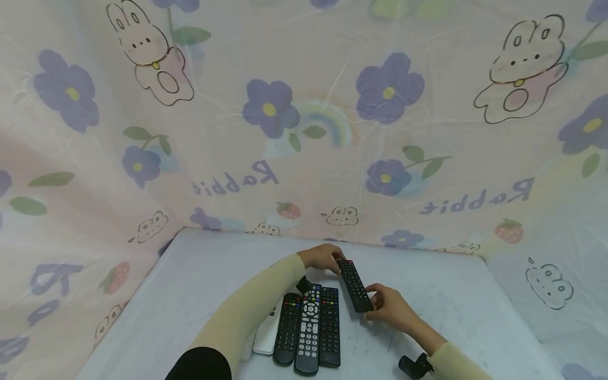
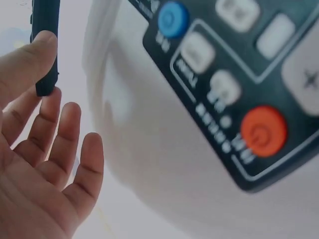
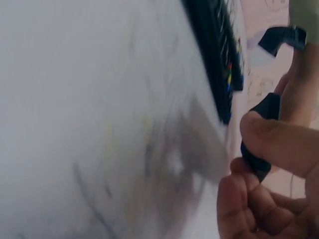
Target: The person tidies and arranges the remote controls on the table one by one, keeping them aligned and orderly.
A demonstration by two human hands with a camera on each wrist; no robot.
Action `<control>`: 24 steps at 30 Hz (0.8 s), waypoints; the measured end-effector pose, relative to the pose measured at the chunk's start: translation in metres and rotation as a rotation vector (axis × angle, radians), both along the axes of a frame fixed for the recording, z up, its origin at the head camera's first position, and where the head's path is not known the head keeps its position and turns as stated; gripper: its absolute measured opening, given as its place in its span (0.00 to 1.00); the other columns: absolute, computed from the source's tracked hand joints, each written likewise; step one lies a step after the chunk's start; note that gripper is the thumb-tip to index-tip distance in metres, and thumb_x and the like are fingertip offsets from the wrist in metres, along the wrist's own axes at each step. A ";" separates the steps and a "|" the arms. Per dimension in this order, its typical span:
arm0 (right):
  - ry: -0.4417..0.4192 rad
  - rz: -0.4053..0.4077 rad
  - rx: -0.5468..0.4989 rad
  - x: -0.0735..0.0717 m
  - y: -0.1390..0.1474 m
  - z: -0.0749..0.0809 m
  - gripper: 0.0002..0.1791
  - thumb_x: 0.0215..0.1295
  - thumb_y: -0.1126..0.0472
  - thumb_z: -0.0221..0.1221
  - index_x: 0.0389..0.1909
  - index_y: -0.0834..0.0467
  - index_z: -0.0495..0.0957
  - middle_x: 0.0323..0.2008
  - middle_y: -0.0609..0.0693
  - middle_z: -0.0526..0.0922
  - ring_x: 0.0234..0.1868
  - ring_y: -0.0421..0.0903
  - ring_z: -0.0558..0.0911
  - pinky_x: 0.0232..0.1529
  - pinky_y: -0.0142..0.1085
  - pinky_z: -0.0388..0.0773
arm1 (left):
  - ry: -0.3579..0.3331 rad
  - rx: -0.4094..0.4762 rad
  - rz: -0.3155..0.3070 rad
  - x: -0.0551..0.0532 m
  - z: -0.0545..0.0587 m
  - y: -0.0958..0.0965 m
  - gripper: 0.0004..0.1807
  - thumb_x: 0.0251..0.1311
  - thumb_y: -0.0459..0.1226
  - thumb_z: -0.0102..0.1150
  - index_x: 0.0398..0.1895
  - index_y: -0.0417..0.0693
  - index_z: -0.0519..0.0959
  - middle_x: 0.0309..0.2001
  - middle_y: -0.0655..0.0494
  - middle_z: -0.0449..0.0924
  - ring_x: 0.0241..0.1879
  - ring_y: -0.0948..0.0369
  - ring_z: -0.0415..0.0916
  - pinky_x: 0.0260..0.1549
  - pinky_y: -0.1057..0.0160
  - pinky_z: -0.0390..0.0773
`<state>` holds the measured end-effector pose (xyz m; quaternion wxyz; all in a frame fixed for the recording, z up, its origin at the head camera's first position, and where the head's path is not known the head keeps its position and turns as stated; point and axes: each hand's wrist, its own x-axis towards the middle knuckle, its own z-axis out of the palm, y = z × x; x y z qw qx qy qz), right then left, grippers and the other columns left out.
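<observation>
A slim black remote control [image 1: 355,285] is held between both hands, over the white table to the right of a row of remotes. My left hand [image 1: 323,257] pinches its far end between thumb and fingers; in the left wrist view the other fingers [image 2: 91,159] spread loosely below. My right hand [image 1: 388,306] grips the near end, thumb on one side and curled fingers on the other. In the row, a black remote with white buttons [image 1: 307,338] lies between a round-ended black remote [image 1: 286,338] and a straight black remote [image 1: 330,332].
A white flat object [image 1: 266,336] lies at the row's left, partly hidden by the left sleeve. The white table [image 1: 442,295] is bordered by a printed curtain [image 1: 313,158] at the back and sides. Black camera straps [image 1: 415,366] sit on the wrists.
</observation>
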<state>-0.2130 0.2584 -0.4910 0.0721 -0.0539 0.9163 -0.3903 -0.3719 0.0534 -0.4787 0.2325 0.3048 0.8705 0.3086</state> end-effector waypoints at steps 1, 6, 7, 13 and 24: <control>0.001 -0.007 0.011 0.003 -0.002 0.002 0.35 0.41 0.66 0.74 0.53 0.67 0.72 0.26 0.49 0.78 0.26 0.43 0.74 0.25 0.31 0.71 | 0.002 -0.001 -0.011 0.001 0.001 0.000 0.20 0.51 0.40 0.71 0.50 0.54 0.80 0.45 0.61 0.79 0.45 0.64 0.74 0.49 0.62 0.74; -0.001 -0.046 0.053 0.016 -0.013 0.007 0.36 0.40 0.66 0.74 0.54 0.68 0.72 0.25 0.48 0.78 0.25 0.42 0.75 0.25 0.31 0.72 | 0.026 -0.024 -0.041 0.006 0.002 -0.001 0.21 0.50 0.40 0.72 0.50 0.56 0.80 0.41 0.62 0.80 0.42 0.65 0.74 0.45 0.64 0.74; -0.004 -0.054 0.062 0.019 -0.015 0.008 0.36 0.39 0.67 0.74 0.54 0.68 0.72 0.24 0.48 0.78 0.24 0.42 0.75 0.24 0.31 0.72 | 0.030 -0.029 -0.046 0.007 0.002 0.000 0.21 0.50 0.40 0.72 0.49 0.56 0.81 0.39 0.62 0.80 0.40 0.66 0.74 0.44 0.65 0.74; -0.037 -0.100 0.103 0.036 -0.025 0.005 0.37 0.37 0.68 0.74 0.53 0.68 0.72 0.23 0.48 0.77 0.23 0.42 0.75 0.23 0.32 0.72 | 0.031 -0.021 -0.095 0.016 -0.006 0.001 0.18 0.49 0.38 0.73 0.45 0.53 0.82 0.34 0.64 0.80 0.36 0.69 0.74 0.39 0.69 0.74; -0.082 -0.062 0.081 0.052 -0.033 -0.007 0.39 0.35 0.65 0.77 0.51 0.64 0.68 0.20 0.48 0.76 0.22 0.43 0.73 0.22 0.33 0.69 | -0.013 -0.022 -0.127 0.028 -0.001 -0.005 0.11 0.53 0.33 0.69 0.41 0.52 0.84 0.35 0.62 0.84 0.37 0.70 0.78 0.40 0.70 0.76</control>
